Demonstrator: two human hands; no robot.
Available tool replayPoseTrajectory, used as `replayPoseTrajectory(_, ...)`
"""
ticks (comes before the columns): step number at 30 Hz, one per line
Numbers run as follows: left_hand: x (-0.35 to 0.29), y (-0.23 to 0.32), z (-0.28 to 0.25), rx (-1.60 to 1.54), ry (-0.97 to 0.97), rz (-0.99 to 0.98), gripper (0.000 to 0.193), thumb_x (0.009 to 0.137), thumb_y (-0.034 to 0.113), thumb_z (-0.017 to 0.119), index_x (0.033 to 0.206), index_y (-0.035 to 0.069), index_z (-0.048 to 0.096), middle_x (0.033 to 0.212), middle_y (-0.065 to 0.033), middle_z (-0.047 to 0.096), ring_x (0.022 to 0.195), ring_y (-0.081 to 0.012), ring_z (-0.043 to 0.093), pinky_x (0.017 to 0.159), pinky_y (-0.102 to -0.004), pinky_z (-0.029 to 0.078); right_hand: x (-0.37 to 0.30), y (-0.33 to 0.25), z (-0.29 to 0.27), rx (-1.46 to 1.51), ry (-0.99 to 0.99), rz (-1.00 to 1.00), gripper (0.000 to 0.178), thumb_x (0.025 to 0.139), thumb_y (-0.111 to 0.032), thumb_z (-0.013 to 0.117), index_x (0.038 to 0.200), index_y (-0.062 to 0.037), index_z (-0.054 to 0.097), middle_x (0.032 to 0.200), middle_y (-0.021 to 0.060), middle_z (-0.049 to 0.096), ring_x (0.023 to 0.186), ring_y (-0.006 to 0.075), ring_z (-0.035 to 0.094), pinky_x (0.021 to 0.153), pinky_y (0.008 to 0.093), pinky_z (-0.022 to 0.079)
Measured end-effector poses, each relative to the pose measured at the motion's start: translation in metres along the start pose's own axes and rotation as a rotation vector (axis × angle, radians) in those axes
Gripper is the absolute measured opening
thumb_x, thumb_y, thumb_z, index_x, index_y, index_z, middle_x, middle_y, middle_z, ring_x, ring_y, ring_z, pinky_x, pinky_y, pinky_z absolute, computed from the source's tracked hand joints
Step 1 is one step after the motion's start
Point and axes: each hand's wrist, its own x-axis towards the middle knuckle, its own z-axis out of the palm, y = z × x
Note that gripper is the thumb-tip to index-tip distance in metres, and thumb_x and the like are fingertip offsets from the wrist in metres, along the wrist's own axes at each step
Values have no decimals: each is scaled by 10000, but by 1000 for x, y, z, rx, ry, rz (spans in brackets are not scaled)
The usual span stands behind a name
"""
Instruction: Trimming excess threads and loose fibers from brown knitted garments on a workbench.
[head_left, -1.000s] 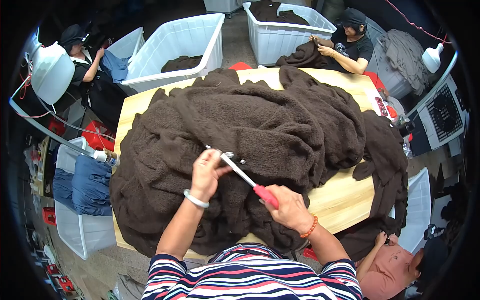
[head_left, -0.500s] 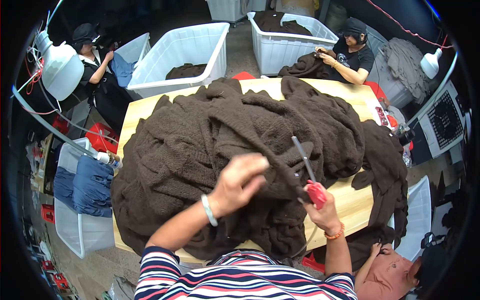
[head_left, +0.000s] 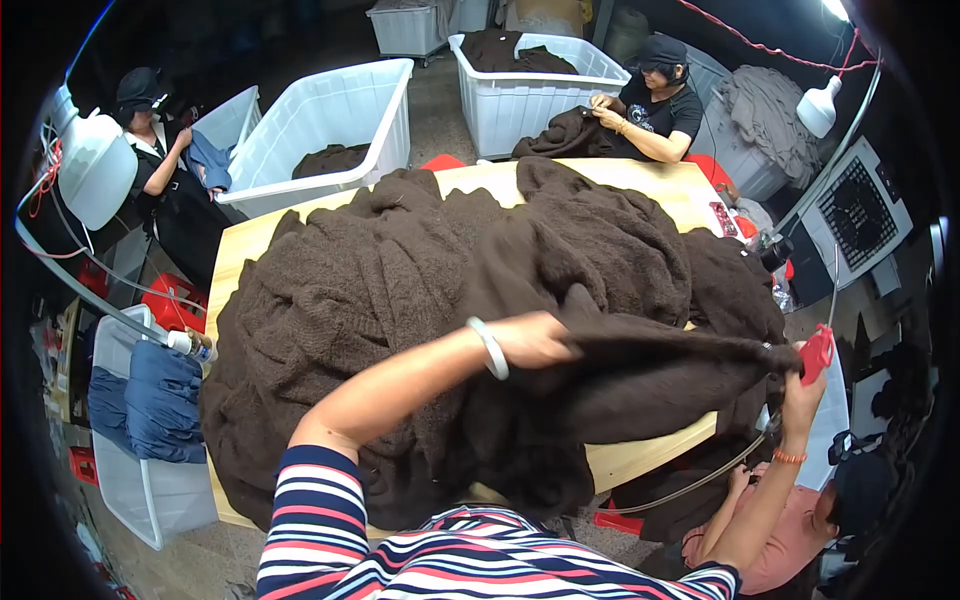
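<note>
A large heap of dark brown fleecy garments (head_left: 350, 290) covers most of a light wooden table (head_left: 640, 463). Near the middle, my left hand (head_left: 535, 341) is closed on one brown garment (head_left: 650, 385), its fingertips smeared by motion. That garment stretches taut to the right, where its far end meets my right hand (head_left: 800, 398). The right fingers wrap a red-handled air blow gun (head_left: 817, 355) with a thin metal nozzle pointing up; they also seem to pinch the garment's end. A clear hose (head_left: 690, 488) curves away from the gun, down and left.
White bins (head_left: 385, 140) stand beyond the table, another with blue clothing (head_left: 165, 400) at left. Co-workers sit at far left, far right (head_left: 660, 110) and close by my right arm (head_left: 775, 520). Hanging lamps (head_left: 95, 175) flank the table; a red stool (head_left: 172, 300) stands left.
My right hand has swung far to the right with the air gun, drawing the garment's end along. My left hand has moved right and closed on the garment. The view has shifted slightly.
</note>
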Motion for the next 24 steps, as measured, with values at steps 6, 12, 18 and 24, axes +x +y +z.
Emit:
replayPoseTrajectory(6, -25, 139, 84, -1265, 97, 274, 442, 967, 370, 620, 1192, -10, 622, 1056, -23, 656, 909, -91, 564, 815, -283, 468, 97, 10, 31, -107, 121, -244, 238, 905, -87, 590, 1118, 3, 644, 899, 4, 637, 833, 119, 589, 783, 288, 472)
replayPoseTrajectory(12, -106, 135, -22, -1277, 1196, 601, 478, 928, 217, 576, 1299, -82, 540, 1206, -200, 641, 952, -336, 660, 823, -432, 530, 124, -207, 199, 24, -58, -916, 340, 806, -66, 702, 1131, 15, 643, 1046, 91, 626, 815, 180, 625, 774, 304, 516)
replayPoseTrajectory(18, -250, -36, -58, -593, 1547, 211, 277, 987, 232, 586, 1126, -4, 626, 1078, -34, 644, 964, -110, 582, 859, -278, 469, 39, -234, 248, 94, -348, -908, 400, 724, -106, 799, 1025, 1, 559, 942, 150, 559, 867, 340, 589, 773, 377, 474)
replayPoseTrajectory(24, -325, -38, 56, 819, 1152, -467, 565, 827, -13, 643, 1373, 37, 505, 1393, -226, 474, 1259, -369, 512, 996, -425, 463, -97, -138, 245, 144, -1012, -685, 385, 704, -75, 799, 1028, -42, 593, 919, 148, 578, 836, 351, 598, 741, 399, 506)
